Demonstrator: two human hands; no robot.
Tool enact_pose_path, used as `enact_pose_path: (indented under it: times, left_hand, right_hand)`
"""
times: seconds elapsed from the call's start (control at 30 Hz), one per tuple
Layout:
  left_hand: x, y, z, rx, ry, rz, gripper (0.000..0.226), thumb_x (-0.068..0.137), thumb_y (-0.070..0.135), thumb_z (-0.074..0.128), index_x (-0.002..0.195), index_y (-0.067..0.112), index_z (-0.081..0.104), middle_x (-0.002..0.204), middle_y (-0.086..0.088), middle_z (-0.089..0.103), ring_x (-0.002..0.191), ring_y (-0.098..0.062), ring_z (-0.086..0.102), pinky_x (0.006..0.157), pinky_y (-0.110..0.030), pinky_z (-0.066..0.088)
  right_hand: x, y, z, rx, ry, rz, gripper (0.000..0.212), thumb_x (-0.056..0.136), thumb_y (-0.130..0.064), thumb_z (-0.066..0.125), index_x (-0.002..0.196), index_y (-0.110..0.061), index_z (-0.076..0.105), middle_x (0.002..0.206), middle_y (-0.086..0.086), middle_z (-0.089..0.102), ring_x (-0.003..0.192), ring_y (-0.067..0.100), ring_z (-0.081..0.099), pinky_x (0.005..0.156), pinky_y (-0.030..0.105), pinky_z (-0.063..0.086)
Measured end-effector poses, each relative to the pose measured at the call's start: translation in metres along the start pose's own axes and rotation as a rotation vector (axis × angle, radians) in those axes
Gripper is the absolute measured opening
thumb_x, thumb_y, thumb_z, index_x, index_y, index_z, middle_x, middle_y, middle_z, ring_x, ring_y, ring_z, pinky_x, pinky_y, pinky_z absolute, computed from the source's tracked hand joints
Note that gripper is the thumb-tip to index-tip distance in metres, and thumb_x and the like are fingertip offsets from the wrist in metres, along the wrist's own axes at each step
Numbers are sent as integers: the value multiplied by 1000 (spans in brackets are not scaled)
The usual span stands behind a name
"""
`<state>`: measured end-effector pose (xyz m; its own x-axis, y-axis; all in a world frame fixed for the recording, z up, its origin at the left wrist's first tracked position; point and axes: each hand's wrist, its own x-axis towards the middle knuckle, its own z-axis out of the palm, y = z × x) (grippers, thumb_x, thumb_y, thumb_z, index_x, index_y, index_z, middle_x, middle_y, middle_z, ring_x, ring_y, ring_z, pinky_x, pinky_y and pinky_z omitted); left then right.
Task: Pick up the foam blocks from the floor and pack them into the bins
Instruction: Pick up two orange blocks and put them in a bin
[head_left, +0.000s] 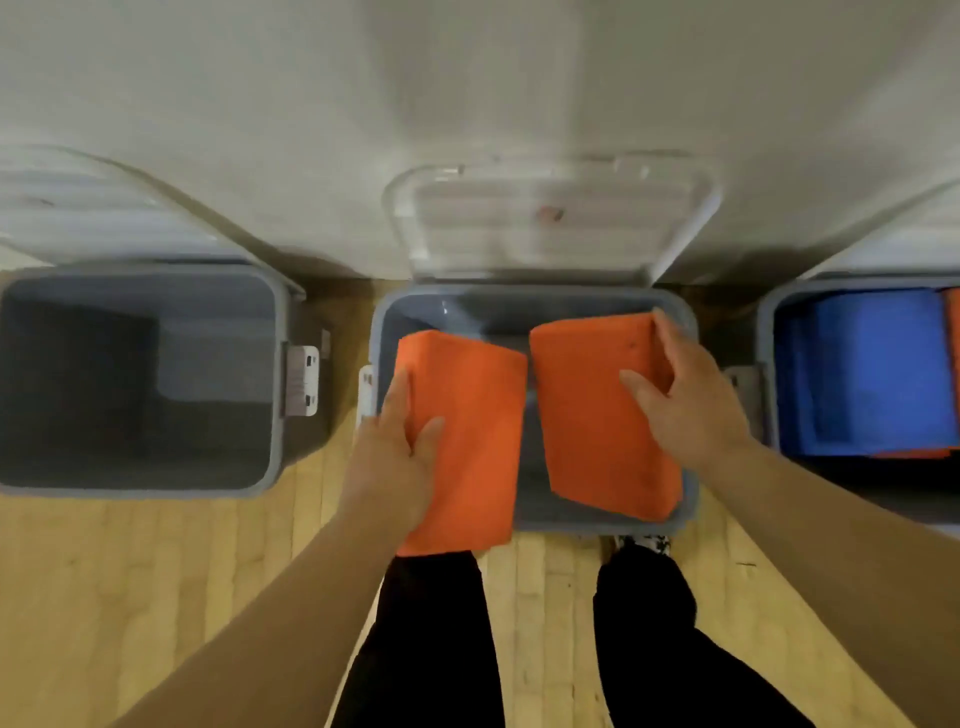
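Note:
I hold two orange foam blocks over the middle grey bin (535, 296), whose clear lid (550, 223) leans back against the wall. My left hand (397, 452) grips the left orange block (467, 415) by its left edge, thumb on top; its near end sticks out past the bin's front rim. The right orange block (592, 410) is gripped along its right edge by my right hand (691, 405) and tilts down into the bin.
An empty grey bin (280, 322) stands at the left, and the one at the right (766, 338) holds blue foam blocks (872, 369) and an orange one. All bins stand against a white wall on a wooden floor. My legs are below the middle bin.

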<state>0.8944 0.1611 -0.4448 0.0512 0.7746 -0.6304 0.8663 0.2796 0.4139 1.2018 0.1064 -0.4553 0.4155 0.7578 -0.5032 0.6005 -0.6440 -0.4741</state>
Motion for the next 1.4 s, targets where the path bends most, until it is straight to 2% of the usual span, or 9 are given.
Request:
enact_pose_path:
  times: [0.13,0.23,0.3,0.43,0.67,0.83,1.03,1.2,1.4]
  left_hand:
    - [103,-45,64,1,-46,-33,68,105,53,39,160,49,-1,146,-2,51,109,-23,56,89,-35,39]
    - [155,-76,103,32,-106,-86,81,103,53,46,160,43,-10,158,-8,36,130,-33,50,100,-42,41]
    - [164,-92,116,99,-175,-110,90,98,57,53,160,41,-11,161,-9,27,139,-37,41,112,-53,39]
    - [128,-100,106,231,-260,8,89,93,62,54,160,41,-1,163,-6,23,145,-36,33,115,-56,36]
    - [41,-57,-2,454,-259,135,90,95,62,52,162,38,-4,170,-8,8,154,-30,13,120,-47,26]
    - [-37,-1,-119,478,-178,237,89,94,63,52,161,37,0,169,-10,11,153,-33,16,119,-50,26]
    - [-142,62,-237,560,-11,376,89,91,67,54,160,33,10,164,-12,20,149,-35,25,116,-52,31]
    - [-216,99,-270,667,107,366,91,91,73,48,159,38,-1,168,-9,12,153,-33,17,120,-51,24]
    - [-284,129,-233,565,211,240,90,92,74,45,161,37,2,169,-8,12,154,-31,15,122,-49,22]
  right_hand:
    - [70,40,103,48,10,91,74,103,-45,54,164,-35,12,164,6,34,145,29,40,120,45,33]
    - [111,72,165,43,-143,262,79,104,-50,51,163,-38,0,164,9,33,142,34,43,116,37,34]
    - [121,85,191,-55,-253,330,89,100,-55,54,163,-34,-5,165,13,29,144,38,40,120,39,32]
    - [98,64,195,-226,-399,260,92,95,-57,60,164,-19,12,166,19,23,148,40,32,120,43,31]
    - [-5,-49,109,-339,-462,76,93,91,-63,62,163,-38,8,171,10,3,156,34,11,125,48,22]
    - [-79,-148,7,-392,-414,3,96,88,-69,60,162,-37,9,171,7,4,155,34,13,121,56,28]
    - [-168,-234,-117,-419,-270,-100,96,87,-74,57,162,-35,11,171,7,4,155,33,12,120,54,28]
    - [-205,-244,-205,-462,-212,-256,99,84,-81,53,162,-33,14,171,7,8,154,33,16,120,54,29]
    - [-211,-213,-274,-608,-245,-414,98,87,-78,52,163,-36,8,172,2,0,156,31,10,121,52,26]
